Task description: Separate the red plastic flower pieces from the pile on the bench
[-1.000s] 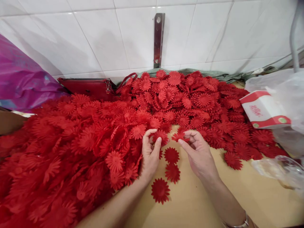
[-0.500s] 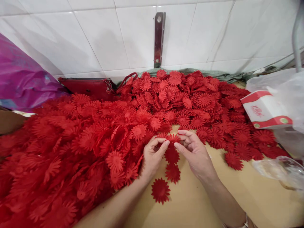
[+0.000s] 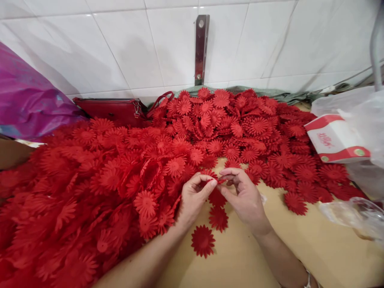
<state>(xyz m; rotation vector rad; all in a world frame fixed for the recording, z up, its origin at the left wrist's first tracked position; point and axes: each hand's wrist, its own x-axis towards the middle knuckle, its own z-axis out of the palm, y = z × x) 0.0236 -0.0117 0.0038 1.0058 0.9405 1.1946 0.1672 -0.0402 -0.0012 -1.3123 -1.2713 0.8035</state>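
Between my hands is a red artificial flower piece (image 3: 221,181), tilted nearly edge-on and partly hidden by fingers. My left hand (image 3: 195,196) pinches its left edge between thumb and forefinger. My right hand (image 3: 244,198) is closed at its right side, thumb below and fingers above. Just under the hands, a petalled flower piece (image 3: 218,219) lies on the table, and a separate one (image 3: 203,241) lies nearer to me. Another, partly covered, shows directly below the fingertips.
A large heap of red flower pieces (image 3: 105,180) covers the left, and another heap (image 3: 222,120) spreads behind. A red purse (image 3: 111,109) and purple plastic (image 3: 30,96) sit back left. On the right are a white-and-red box (image 3: 336,138) and clear plastic (image 3: 354,214) on the tan table (image 3: 240,260).
The flower piece in my hands has turned from facing me to nearly edge-on. My right hand has moved slightly left, closer to my left fingertips.
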